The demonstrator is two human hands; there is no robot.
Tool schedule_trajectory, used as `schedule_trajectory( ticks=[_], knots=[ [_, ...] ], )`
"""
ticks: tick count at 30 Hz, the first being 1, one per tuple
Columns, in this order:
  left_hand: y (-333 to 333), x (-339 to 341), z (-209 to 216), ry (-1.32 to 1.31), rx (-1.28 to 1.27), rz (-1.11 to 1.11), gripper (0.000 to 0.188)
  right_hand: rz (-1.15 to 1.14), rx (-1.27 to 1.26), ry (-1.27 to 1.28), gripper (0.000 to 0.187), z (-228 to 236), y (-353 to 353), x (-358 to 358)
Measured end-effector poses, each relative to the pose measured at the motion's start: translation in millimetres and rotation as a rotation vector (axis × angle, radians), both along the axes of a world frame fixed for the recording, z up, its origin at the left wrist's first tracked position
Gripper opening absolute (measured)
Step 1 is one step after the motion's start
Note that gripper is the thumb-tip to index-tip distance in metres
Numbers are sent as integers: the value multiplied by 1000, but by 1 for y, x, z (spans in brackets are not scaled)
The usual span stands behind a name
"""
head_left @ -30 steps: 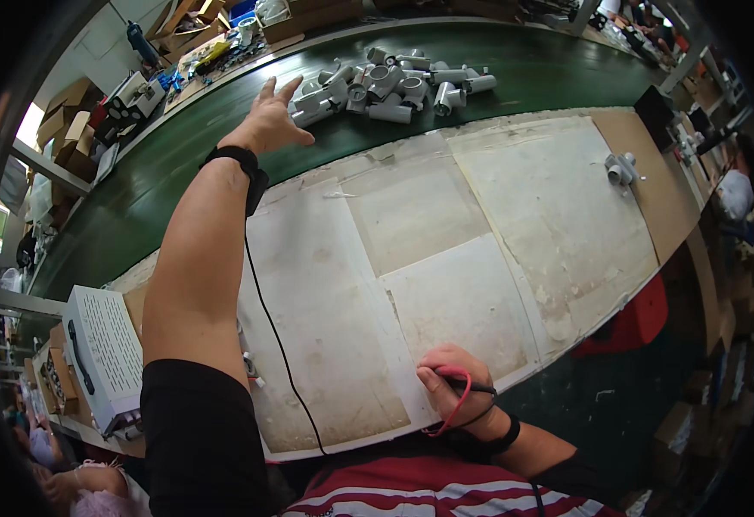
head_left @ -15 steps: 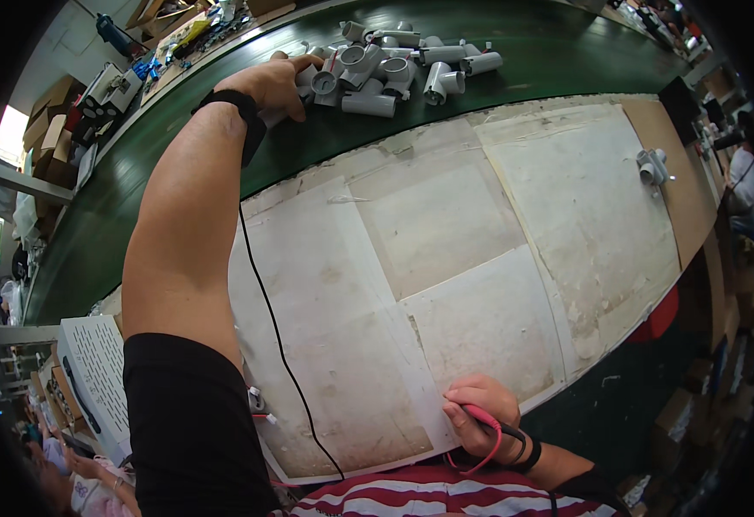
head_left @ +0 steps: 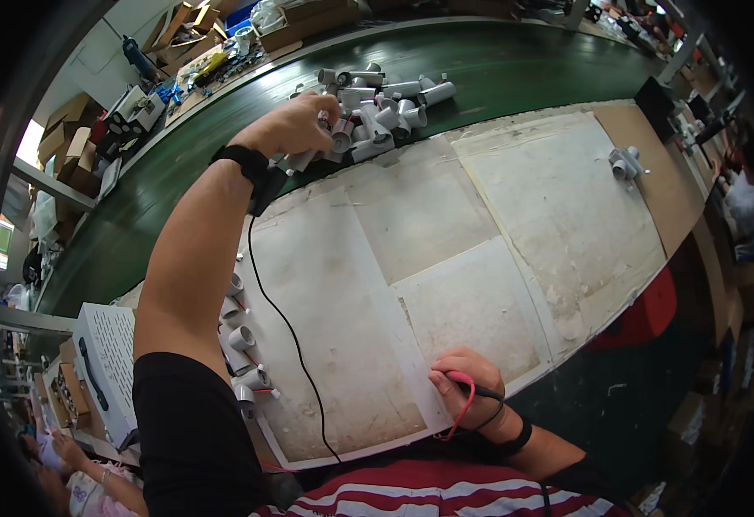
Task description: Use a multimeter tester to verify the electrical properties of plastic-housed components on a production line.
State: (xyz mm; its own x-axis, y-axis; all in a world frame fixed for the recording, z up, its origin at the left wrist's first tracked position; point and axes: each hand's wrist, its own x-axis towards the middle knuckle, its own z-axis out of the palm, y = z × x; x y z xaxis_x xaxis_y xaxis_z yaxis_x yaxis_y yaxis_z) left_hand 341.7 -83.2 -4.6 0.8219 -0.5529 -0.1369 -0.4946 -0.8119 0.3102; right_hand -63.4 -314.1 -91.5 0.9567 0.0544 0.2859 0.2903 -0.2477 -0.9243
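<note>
On the green conveyor belt [head_left: 515, 60] lies a heap of grey tubular plastic fittings [head_left: 377, 116], some with short side branches. My left hand [head_left: 295, 125] is at the heap's near-left end, fingers curled over a grey fitting [head_left: 301, 160] that shows partly below the palm. The fingertips touch the neighbouring pieces. Close to my body, my right hand [head_left: 471, 383] is closed round a red and a black test lead [head_left: 461, 379]. The tips of the leads are hidden in the fist.
A paper-covered worktop [head_left: 342, 319] spans the middle, with a black cable [head_left: 278, 310] across it. More grey fittings [head_left: 241, 336] line its left edge beside a perforated metal box [head_left: 110, 362]. One fitting [head_left: 625, 164] sits at the far right. A red stool [head_left: 644, 314] stands below.
My view has shifted, uncovering the fittings along the worktop's left edge. My left hand has moved slightly right against the heap. My right hand keeps its hold on the leads.
</note>
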Motion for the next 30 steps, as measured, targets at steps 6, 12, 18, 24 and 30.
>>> schedule_trajectory(
  ticks=[6, 12, 18, 24, 30],
  knots=[
    [-20, -115, -26, 27, -237, -68, 45, 1, 24, -4, 10, -2, 3, -2],
    [-2, -108, 7, -55, -580, -371, 53, -42, -8, 31, 13, 1, 3, 1],
    [136, 85, -69, -42, -985, 728, 70, -34, -21, 54, 15, 2, 3, 3],
    [139, 148, -126, 197, -946, 351, 61, -13, -117, 57, 15, 3, -1, 8],
    [90, 90, -77, 443, -806, 182, 48, -5, -117, 63, 15, 4, -1, 8]
  ],
)
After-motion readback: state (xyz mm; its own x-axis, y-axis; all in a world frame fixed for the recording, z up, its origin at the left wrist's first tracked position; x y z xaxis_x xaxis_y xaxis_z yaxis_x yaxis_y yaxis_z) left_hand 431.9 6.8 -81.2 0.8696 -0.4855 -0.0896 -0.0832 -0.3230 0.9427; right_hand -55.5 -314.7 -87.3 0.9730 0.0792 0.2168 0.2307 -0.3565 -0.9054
